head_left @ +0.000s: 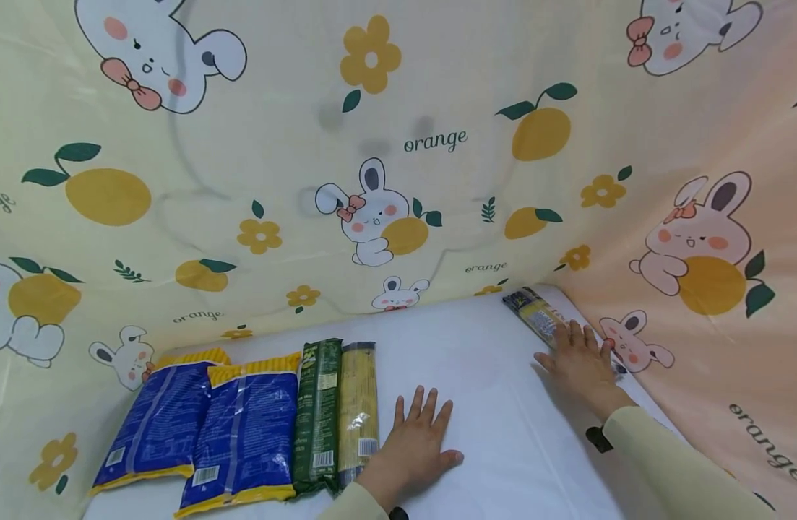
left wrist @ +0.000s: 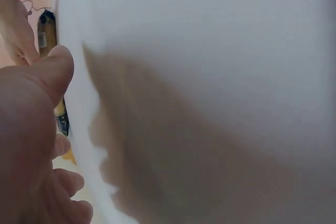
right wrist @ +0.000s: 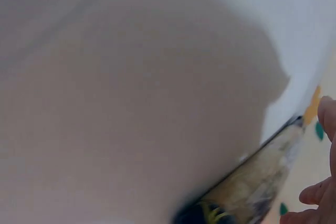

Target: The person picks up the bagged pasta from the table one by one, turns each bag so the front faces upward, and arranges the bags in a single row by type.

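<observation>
In the head view my left hand (head_left: 418, 448), palm down with fingers spread, is over the white tabletop and holds nothing. It is just right of a clear pack of long yellow pasta (head_left: 358, 397). Farther right, my right hand (head_left: 583, 365) is stretched over another long pasta pack (head_left: 535, 314) with dark ends, hiding its middle. The right wrist view shows this pack (right wrist: 257, 182) below the fingers; whether they touch it I cannot tell. A green pack (head_left: 316, 415) lies beside the clear one, left of which are two blue-and-yellow bags (head_left: 248, 433) (head_left: 157, 415).
The white table (head_left: 476, 361) stretches between the packs on the left and the one along its right edge. A fabric backdrop (head_left: 274, 166) printed with rabbits and oranges rises behind the table and continues along its right side.
</observation>
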